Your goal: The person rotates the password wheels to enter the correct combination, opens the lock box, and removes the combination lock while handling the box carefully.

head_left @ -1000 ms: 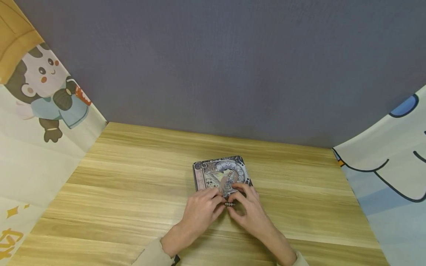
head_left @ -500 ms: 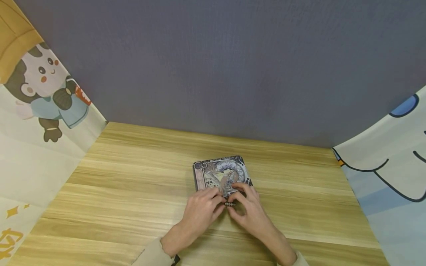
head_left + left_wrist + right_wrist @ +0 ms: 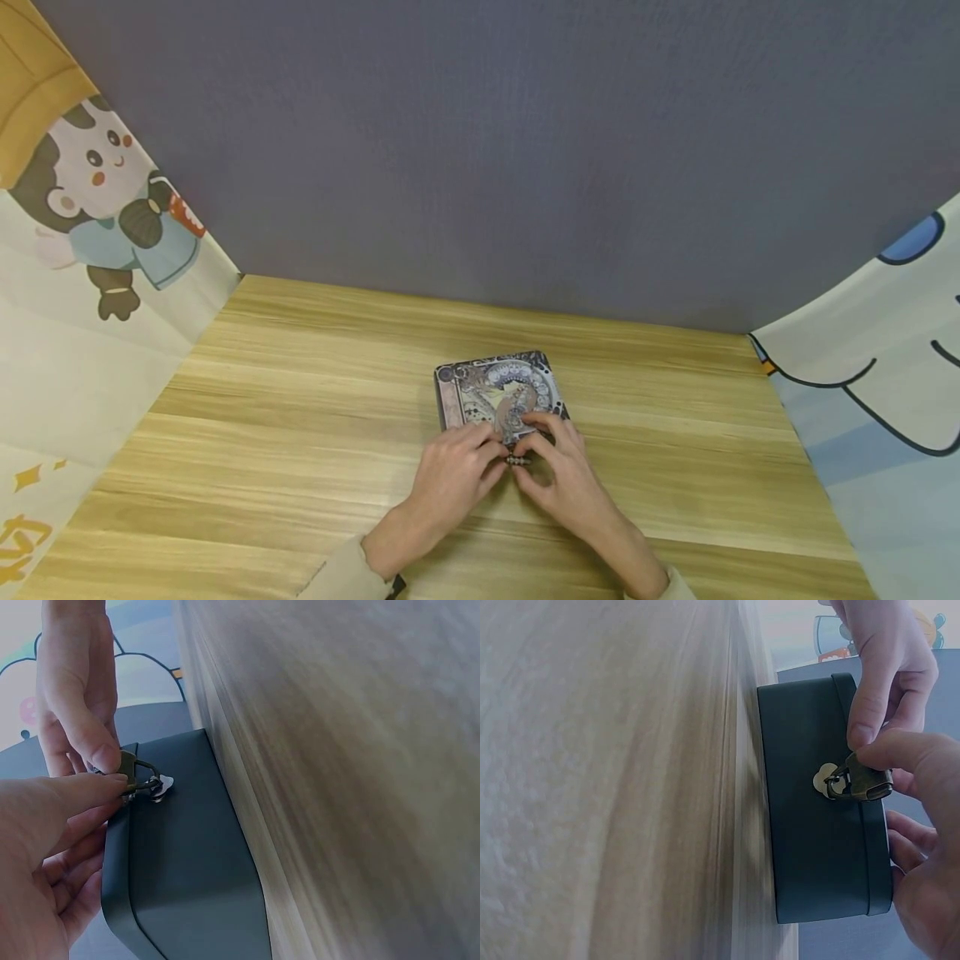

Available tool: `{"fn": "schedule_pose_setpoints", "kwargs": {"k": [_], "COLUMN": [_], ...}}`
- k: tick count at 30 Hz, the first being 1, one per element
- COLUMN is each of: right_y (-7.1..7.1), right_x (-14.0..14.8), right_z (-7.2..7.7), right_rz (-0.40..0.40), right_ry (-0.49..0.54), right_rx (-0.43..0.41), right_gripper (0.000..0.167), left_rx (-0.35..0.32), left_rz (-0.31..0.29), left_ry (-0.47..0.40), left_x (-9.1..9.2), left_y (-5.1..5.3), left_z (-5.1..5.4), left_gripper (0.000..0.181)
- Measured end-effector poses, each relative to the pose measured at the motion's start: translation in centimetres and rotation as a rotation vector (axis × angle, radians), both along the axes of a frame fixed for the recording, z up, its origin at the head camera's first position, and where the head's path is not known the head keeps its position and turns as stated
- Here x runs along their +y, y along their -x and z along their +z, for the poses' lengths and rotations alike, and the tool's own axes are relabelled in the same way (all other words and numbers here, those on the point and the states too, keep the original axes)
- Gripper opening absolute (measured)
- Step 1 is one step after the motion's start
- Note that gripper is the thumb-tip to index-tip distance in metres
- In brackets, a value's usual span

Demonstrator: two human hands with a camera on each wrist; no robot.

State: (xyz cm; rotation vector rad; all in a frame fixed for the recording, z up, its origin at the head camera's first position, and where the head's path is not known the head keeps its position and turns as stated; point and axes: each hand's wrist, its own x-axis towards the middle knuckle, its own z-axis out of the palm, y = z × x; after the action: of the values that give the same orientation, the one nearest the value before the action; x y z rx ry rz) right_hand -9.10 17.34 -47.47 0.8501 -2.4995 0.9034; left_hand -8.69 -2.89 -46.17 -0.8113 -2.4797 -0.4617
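A box (image 3: pixel 517 379) with a patterned lid and dark sides stands on the wooden table in the head view. On its front, a bronze-coloured padlock (image 3: pixel 866 778) hangs with its shackle through a small metal loop on a plate (image 3: pixel 823 781). My left hand (image 3: pixel 450 471) pinches the padlock body from the left, thumb on its face. From the other side my right hand (image 3: pixel 558 475) grips it too, its thumb close to the left one. Fingers of both hands reach over the lid's front edge. The fingers partly hide the padlock body.
Bare wooden table (image 3: pixel 300 417) surrounds the box. A grey-blue partition (image 3: pixel 480 167) rises behind the table. Cartoon-printed cloths hang along the left side (image 3: pixel 90 275) and the right side (image 3: pixel 885 375).
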Motion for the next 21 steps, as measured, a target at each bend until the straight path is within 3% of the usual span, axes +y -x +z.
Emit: {"fn": "schedule_pose_setpoints", "kwargs": {"k": [21], "right_y": [0.01], "right_x": [-0.04], "right_z": [-0.01], "right_rz": [-0.006], "right_ry": [-0.008], "right_rx": [-0.017], "right_gripper": [0.034], "left_rx": [0.004], "left_rz": [-0.001], "left_ry": [0.003], "left_x": [-0.08], "left_y": [0.06], "left_z": [-0.06], "left_gripper": [0.018]}}
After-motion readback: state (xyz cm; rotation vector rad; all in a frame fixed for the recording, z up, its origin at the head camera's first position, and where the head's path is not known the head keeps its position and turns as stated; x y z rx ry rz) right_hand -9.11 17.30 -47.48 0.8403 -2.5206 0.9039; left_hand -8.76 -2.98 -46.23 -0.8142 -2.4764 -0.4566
